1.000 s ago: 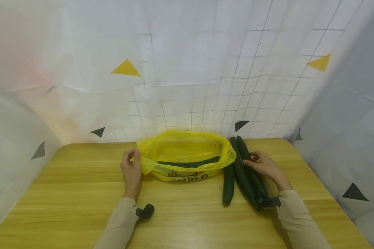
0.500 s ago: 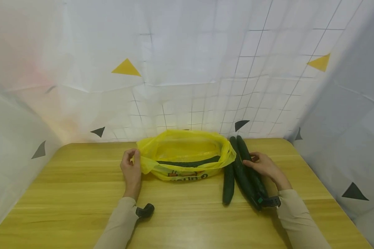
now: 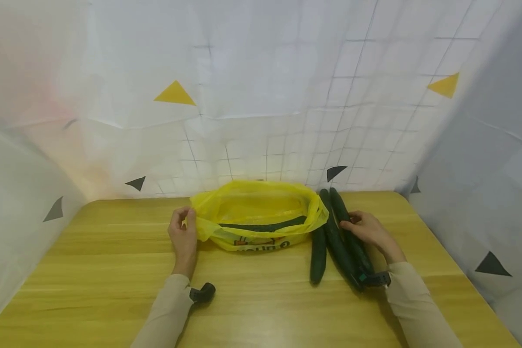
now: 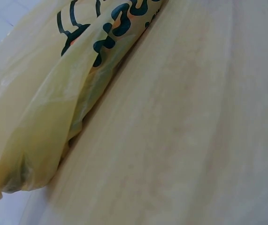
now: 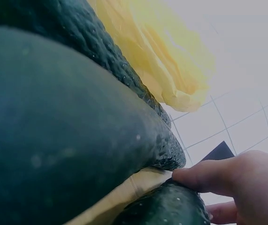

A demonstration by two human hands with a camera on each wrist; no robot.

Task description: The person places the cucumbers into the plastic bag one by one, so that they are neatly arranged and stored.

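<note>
A yellow plastic bag [image 3: 267, 241] with dark print lies at the table's back, its mouth spread wide. Inside it a dark green cucumber [image 3: 265, 226] shows behind the front edge. My left hand [image 3: 184, 239] pinches the bag's left edge; in the left wrist view only the bag's side [image 4: 40, 122] shows well. To the right of the bag lie three cucumbers side by side. My right hand [image 3: 371, 230] grips the rightmost cucumber [image 3: 340, 205], thumb on top, as the right wrist view confirms. Beside it are the middle cucumber [image 3: 337, 244] and the left cucumber [image 3: 318, 258], close against the bag.
The wooden table [image 3: 261, 299] ends at a white sheet wall [image 3: 252, 96] with grid lines and coloured triangles. Grey-white sheets [image 3: 496, 193] stand along both sides. Each wrist wears a black camera mount [image 3: 203, 293].
</note>
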